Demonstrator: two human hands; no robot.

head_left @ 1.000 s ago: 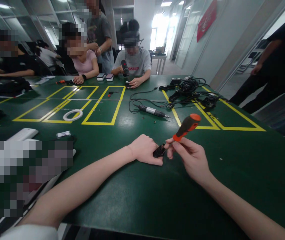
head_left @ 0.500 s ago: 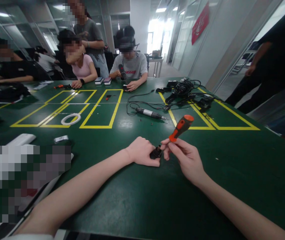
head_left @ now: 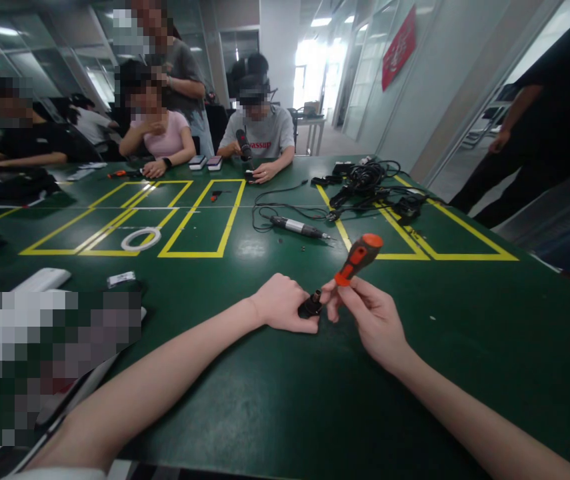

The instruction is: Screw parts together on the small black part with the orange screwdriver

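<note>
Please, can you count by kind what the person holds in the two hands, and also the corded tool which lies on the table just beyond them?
hand screwdriver: 1, in the right hand
black part: 1, in the left hand
electric screwdriver: 1, on the table
Total: 3

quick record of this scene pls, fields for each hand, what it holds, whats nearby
left: left hand on the green table, closed on a small black part
right: right hand holds a screwdriver, orange and black handle tilted up and away
contact: screwdriver's lower end meets the small black part; tip hidden
nearby: corded driver, white ring, cables
far side: people seated
</note>
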